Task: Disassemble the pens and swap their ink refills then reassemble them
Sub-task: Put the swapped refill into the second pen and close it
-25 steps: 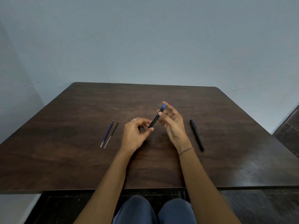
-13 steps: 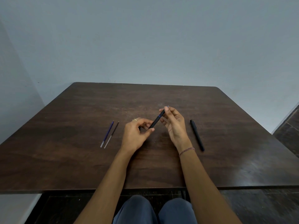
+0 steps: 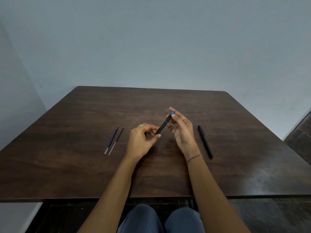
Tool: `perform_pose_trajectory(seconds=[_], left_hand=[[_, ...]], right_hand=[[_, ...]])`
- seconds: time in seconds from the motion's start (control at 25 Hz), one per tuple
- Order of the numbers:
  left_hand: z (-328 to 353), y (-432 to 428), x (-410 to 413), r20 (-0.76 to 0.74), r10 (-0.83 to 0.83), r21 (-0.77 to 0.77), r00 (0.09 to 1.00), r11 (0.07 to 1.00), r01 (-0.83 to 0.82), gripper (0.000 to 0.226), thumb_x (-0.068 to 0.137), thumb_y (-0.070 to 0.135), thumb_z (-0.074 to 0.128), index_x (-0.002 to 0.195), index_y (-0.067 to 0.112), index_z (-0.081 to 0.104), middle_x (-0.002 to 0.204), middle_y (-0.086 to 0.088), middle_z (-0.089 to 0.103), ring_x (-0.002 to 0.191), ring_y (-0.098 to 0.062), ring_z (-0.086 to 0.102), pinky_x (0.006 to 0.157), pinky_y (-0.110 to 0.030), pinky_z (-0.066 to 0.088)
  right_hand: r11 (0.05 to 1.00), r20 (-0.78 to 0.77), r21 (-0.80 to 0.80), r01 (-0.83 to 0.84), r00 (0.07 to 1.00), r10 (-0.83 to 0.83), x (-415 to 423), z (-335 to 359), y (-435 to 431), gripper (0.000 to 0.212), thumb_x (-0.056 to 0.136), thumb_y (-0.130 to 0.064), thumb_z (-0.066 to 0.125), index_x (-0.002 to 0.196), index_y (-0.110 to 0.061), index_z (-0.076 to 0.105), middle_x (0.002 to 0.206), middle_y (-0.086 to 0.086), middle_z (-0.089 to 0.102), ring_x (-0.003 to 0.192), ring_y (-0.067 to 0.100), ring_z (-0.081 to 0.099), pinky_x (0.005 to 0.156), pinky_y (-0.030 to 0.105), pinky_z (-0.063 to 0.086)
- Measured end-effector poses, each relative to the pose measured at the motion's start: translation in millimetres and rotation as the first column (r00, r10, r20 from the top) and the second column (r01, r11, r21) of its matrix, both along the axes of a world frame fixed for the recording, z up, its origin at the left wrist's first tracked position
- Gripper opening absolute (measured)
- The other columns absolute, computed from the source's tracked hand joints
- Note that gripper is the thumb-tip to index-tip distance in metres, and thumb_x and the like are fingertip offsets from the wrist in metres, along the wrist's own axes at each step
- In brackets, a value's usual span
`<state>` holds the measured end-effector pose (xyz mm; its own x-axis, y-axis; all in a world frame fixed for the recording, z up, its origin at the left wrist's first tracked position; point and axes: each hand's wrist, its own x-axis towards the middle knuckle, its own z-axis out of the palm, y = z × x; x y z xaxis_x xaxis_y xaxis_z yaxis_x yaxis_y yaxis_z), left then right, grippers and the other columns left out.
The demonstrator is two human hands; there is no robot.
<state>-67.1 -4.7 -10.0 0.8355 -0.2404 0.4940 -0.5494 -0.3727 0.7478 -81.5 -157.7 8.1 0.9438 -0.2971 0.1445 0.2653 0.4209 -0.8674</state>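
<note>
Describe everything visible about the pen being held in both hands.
The held pen is a slim matte black barrel, plastic by its look, with a blue ring near mid-length and a glossy blue far end. It tilts up and away, above the table. The left hand pinches its lower end; the right hand has fingertips on its upper part. No refill shows.
</note>
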Motion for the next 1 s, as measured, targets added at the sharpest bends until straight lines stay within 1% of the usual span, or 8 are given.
perform_pose_trajectory(seconds=[0.16, 0.28, 0.36, 0.44, 0.56, 0.64, 0.8, 1.0], left_hand=[[1.1, -0.5, -0.5, -0.002, 0.000, 0.001, 1.000, 1.000, 0.000, 0.024, 0.073, 0.012, 0.078, 0.094, 0.022, 0.071, 0.081, 0.016, 0.061, 0.079, 0.006, 0.058, 0.069, -0.005, 0.044], [1.0, 0.0, -0.5, 0.002, -0.002, -0.007, 1.000, 1.000, 0.002, 0.024, 0.073, 0.011, 0.078, 0.093, 0.021, 0.071, 0.081, 0.016, 0.061, 0.079, 0.006, 0.057, 0.069, -0.006, 0.044], [0.8, 0.2, -0.7, -0.003, -0.002, -0.014, 1.000, 1.000, 0.002, 0.024, 0.072, 0.011, 0.079, 0.092, 0.023, 0.070, 0.081, 0.016, 0.061, 0.079, 0.005, 0.058, 0.068, -0.006, 0.044], [1.2, 0.2, -1.0, -0.008, -0.002, -0.019, 1.000, 1.000, 0.002, 0.025, 0.072, 0.011, 0.079, 0.091, 0.024, 0.070, 0.081, 0.016, 0.062, 0.079, 0.004, 0.058, 0.068, -0.006, 0.044], [2.5, 0.4, -1.8, -0.007, -0.004, -0.009, 1.000, 1.000, 0.004, 0.026, 0.072, 0.011, 0.079, 0.092, 0.025, 0.069, 0.081, 0.016, 0.062, 0.080, 0.005, 0.058, 0.069, -0.007, 0.045], [3.3, 0.8, -2.1, -0.009, -0.004, -0.006, 1.000, 1.000, 0.004, 0.026, 0.072, 0.011, 0.078, 0.092, 0.025, 0.069, 0.081, 0.016, 0.061, 0.081, 0.005, 0.058, 0.069, -0.006, 0.044], [3.3, 0.5, -2.0, -0.008, 0.001, -0.005, 1.000, 1.000, -0.001, 0.025, 0.072, 0.011, 0.078, 0.093, 0.022, 0.070, 0.081, 0.016, 0.061, 0.080, 0.007, 0.057, 0.068, -0.005, 0.043], [2.1, 0.2, -1.3, 0.005, 0.001, -0.003, 1.000, 1.000, -0.001, 0.024, 0.072, 0.012, 0.079, 0.093, 0.019, 0.072, 0.080, 0.016, 0.061, 0.077, 0.006, 0.058, 0.067, -0.006, 0.043]], right_hand=[[1.000, 0.000, -0.007, -0.012, 1.000, 0.012, 0.5, -0.8, 0.4, 0.017, 0.091, -0.009, 0.058, 0.099, -0.017, 0.071, 0.083, -0.004, 0.069, 0.078, 0.007, 0.065, 0.070, 0.020, 0.052], [1.000, -0.005, 0.005, -0.002, 1.000, 0.002, 0.4, 0.0, 1.3, 0.013, 0.090, -0.008, 0.060, 0.092, -0.016, 0.071, 0.079, -0.005, 0.068, 0.079, 0.009, 0.064, 0.068, 0.020, 0.052], [1.000, -0.004, 0.007, 0.000, 1.000, 0.000, 0.2, 0.5, 1.3, 0.012, 0.088, -0.008, 0.061, 0.089, -0.017, 0.069, 0.080, -0.005, 0.068, 0.082, 0.010, 0.063, 0.069, 0.021, 0.053], [1.000, 0.001, 0.020, -0.020, 1.000, 0.020, 0.5, 0.9, 0.4, 0.013, 0.090, -0.007, 0.059, 0.093, -0.016, 0.067, 0.087, -0.001, 0.069, 0.087, 0.011, 0.065, 0.072, 0.022, 0.053], [0.994, 0.041, 0.063, -0.095, 0.995, 0.092, 1.2, 0.8, -0.2, 0.023, 0.094, -0.001, 0.047, 0.106, -0.013, 0.062, 0.100, 0.007, 0.070, 0.092, 0.015, 0.067, 0.075, 0.026, 0.055], [0.992, 0.060, 0.062, -0.107, 0.993, 0.104, 1.1, 0.2, 0.1, 0.026, 0.094, 0.001, 0.045, 0.109, -0.014, 0.060, 0.098, 0.010, 0.070, 0.090, 0.017, 0.068, 0.075, 0.028, 0.055], [0.997, 0.065, 0.027, -0.067, 0.996, 0.065, 1.1, -0.7, 0.6, 0.031, 0.090, 0.008, 0.051, 0.106, -0.016, 0.059, 0.086, 0.004, 0.072, 0.087, 0.015, 0.069, 0.075, 0.027, 0.056], [0.999, 0.015, -0.044, -0.021, 1.000, 0.022, 2.2, -1.9, 0.5, 0.030, 0.084, 0.002, 0.065, 0.104, -0.020, 0.062, 0.083, -0.006, 0.065, 0.080, 0.008, 0.063, 0.072, 0.024, 0.053]])
